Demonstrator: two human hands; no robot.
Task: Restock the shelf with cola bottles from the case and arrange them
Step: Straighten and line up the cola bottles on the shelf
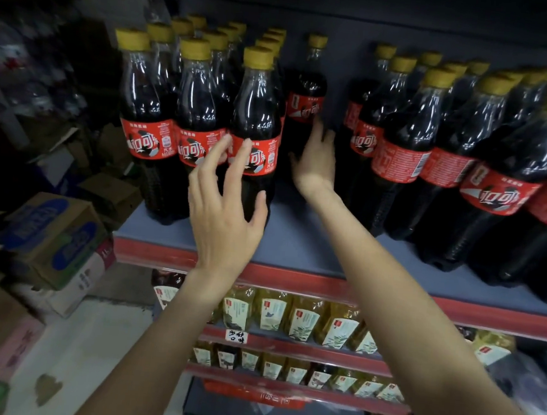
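Observation:
Cola bottles with yellow caps and red labels stand on the blue shelf [295, 242] in two groups, a left group [148, 112] and a right group [427, 147]. Between them is a gap, with a single cola bottle [307, 89] standing at its back. My left hand [226, 210] is spread wide just in front of the left group's front right bottle [256, 134], fingertips near its label, thumb beside its lower body. My right hand [316, 163] reaches into the gap with fingers extended against the lower part of the single bottle. Whether it grips the bottle is unclear.
Below the red shelf edge [292, 279] sit rows of yellow drink bottles [302, 317] on lower shelves. Cardboard boxes [53, 239] are stacked at the left on the floor. The right group of bottles reaches the shelf's front edge at the far right.

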